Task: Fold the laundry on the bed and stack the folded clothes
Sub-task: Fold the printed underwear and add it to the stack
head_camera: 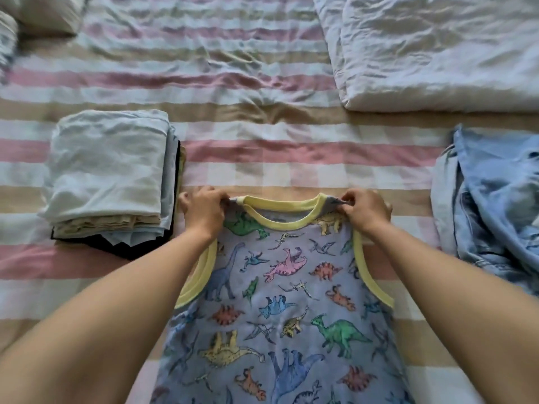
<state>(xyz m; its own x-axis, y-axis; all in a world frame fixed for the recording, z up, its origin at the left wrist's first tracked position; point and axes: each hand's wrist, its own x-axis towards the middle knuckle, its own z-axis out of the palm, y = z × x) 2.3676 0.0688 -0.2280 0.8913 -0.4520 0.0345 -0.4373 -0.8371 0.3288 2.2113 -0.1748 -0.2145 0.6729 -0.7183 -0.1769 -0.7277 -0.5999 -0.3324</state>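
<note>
Home bedroom. View is filled by a bed [262,112] under a creased cotton sheet checked in pink, beige and white [320,158]. Folded pale-grey quilt [437,53] at far right, corner of a white pillow [43,13] at far left. Household laundry lies on the sheet: stack of folded pale-blue, beige and black clothes [108,170] at left, crumpled blue denim garment [495,214] at right, child-size lilac sleeveless top with dinosaur print and yellow trim [291,301] laid out near middle.

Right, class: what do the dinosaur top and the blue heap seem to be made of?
The dinosaur top: soft matte knit, probably cotton jersey; it lies limp, with a flat print. The blue heap: likely denim, judging by the faded wash and thick creases.
</note>
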